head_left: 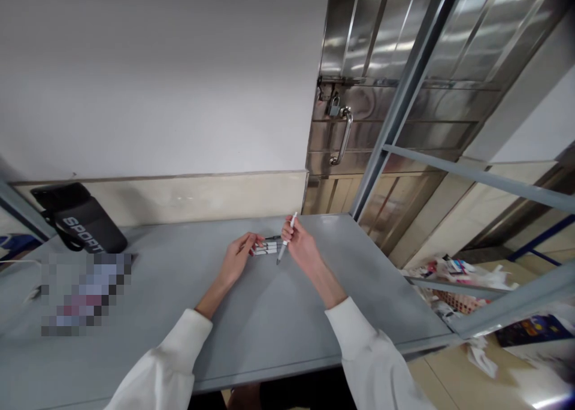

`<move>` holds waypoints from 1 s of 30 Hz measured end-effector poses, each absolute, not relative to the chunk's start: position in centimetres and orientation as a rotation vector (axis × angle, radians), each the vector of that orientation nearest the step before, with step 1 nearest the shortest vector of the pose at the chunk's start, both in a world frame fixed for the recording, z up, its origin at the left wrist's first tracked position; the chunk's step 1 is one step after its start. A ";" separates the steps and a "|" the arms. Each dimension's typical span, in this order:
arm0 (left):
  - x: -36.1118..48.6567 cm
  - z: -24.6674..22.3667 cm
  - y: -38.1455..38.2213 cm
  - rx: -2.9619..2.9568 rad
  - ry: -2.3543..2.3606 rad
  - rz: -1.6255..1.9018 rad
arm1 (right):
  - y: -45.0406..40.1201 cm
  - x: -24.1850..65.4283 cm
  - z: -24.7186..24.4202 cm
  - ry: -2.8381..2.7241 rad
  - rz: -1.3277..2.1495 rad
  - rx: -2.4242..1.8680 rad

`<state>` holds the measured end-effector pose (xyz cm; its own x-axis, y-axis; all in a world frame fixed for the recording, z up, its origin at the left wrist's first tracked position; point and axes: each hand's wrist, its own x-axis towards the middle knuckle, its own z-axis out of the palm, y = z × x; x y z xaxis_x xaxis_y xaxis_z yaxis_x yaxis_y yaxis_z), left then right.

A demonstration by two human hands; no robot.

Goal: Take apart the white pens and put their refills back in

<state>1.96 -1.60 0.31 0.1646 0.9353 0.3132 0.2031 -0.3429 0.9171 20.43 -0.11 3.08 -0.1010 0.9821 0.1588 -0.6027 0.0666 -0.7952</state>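
Note:
A white pen [283, 251] with a grey tip is in my right hand [300, 242], whose fingers wrap round its barrel. It tilts, tip down and a little to the left, close above the desk. Several white pens with dark marks [266, 249] lie side by side just left of it. My left hand [237, 259] has its bent fingers closed at the left ends of these pens, partly covering them. Behind the row lies a dark, thin pen-like piece [272, 238], half hidden by the hands.
The grey desk [269, 332] stands against a wall. At the left are a black bottle marked SPORT [85, 218] and a blurred-out flat item [87, 296]. A metal frame post [381, 152] rises at the right, with a basket of clutter [462, 299] beyond.

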 end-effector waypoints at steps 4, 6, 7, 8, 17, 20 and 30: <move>1.7 0.3 -1.6 1.677 1.118 1.277 | -0.6 21.6 3.6 -0.839 1.557 -0.520; 1.7 0.3 -1.5 1.671 1.129 1.293 | -0.7 21.9 3.7 -0.859 1.567 -0.527; 1.6 0.3 -1.5 1.668 1.134 1.297 | -0.8 22.0 3.7 -0.869 1.565 -0.535; 1.6 0.2 -1.4 1.664 1.139 1.300 | -0.9 22.1 3.7 -0.876 1.559 -0.540; 1.5 0.1 -1.4 1.675 1.177 1.290 | -1.4 22.4 4.0 -0.825 1.512 -0.501; 1.5 0.1 -1.4 1.674 1.172 1.290 | -1.3 22.6 3.9 -0.798 1.520 -0.456; 1.5 0.1 -1.5 1.678 1.165 1.268 | -1.3 22.6 3.9 -0.776 1.497 -0.459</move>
<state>1.47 -1.52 0.15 0.1077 0.9430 0.3149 0.2341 -0.3318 0.9138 22.65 -1.26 3.94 -0.0945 0.9804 0.1726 -0.7059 0.0563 -0.7061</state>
